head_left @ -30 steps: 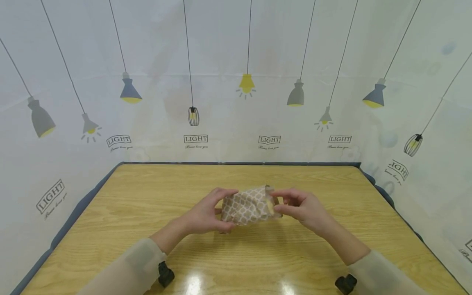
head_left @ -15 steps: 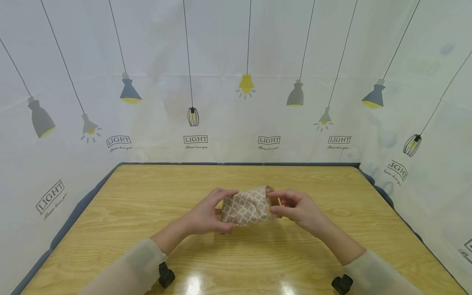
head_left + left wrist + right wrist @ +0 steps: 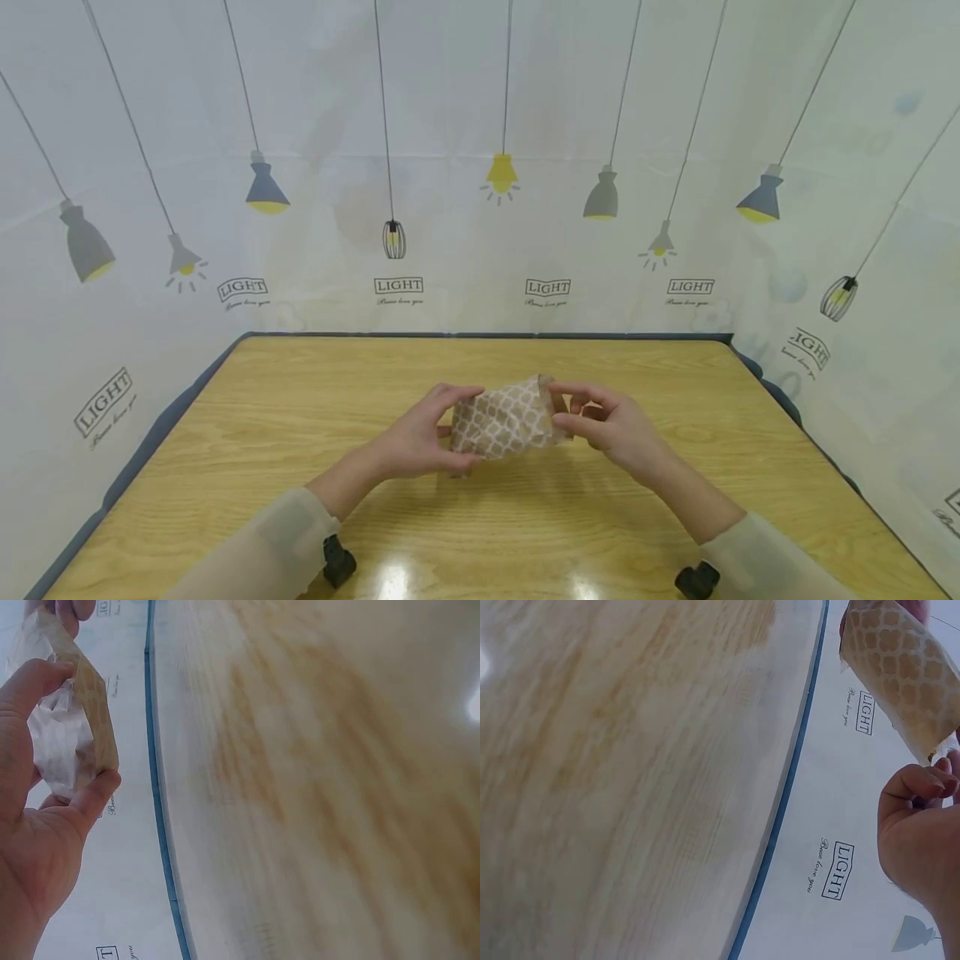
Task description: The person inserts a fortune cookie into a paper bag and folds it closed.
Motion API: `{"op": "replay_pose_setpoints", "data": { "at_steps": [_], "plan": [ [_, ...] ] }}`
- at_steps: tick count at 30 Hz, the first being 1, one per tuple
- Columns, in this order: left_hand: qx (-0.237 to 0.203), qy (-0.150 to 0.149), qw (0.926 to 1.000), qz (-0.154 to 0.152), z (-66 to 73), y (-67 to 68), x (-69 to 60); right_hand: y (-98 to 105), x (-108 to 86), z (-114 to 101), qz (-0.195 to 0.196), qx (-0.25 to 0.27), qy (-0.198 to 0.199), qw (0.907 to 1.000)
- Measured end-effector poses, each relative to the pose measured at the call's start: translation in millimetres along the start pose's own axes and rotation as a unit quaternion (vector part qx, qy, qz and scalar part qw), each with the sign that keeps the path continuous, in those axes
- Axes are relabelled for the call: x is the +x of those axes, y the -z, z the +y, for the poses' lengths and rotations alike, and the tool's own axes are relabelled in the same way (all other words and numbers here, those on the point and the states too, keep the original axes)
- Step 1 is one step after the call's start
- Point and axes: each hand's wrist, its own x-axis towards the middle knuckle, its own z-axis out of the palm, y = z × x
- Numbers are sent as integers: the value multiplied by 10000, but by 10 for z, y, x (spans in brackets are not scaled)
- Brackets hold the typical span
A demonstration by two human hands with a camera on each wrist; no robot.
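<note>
A tan paper bag with a white lattice pattern is held just above the wooden table, lying sideways between the hands. Its left end is gripped by my left hand, fingers over the far edge and thumb along the near one. At the right end, my right hand pinches the bag's edge between thumb and fingers. Crumpled pale paper of the bag shows beside the left thumb in the left wrist view. In the right wrist view, the right hand is at the bag's lower corner. The bag's inside is hidden.
The wooden table has a dark blue edging along its back and sides. Behind it hangs a pale curtain printed with lamps and lettering. A black wrist mount sits at the left cuff, and another mount at the right.
The right fingers have shifted slightly at the bag's right end, and the pale yellowish patch seen there earlier no longer shows. The left hand keeps its grip in the same place.
</note>
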Motion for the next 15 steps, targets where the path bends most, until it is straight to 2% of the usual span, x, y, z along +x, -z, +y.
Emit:
{"op": "replay_pose_setpoints", "data": {
  "at_steps": [4,10,15],
  "plan": [
    [16,104,9997,211,-6,-11,13,11,-48,-6,147,538,-117,9984],
    [92,402,9964,745,21,-82,56,-111,-64,-52,-56,980,-720,9926],
    [189,239,9952,933,59,-220,89,-271,-19,-79,-71,910,-784,9927]
  ]
}}
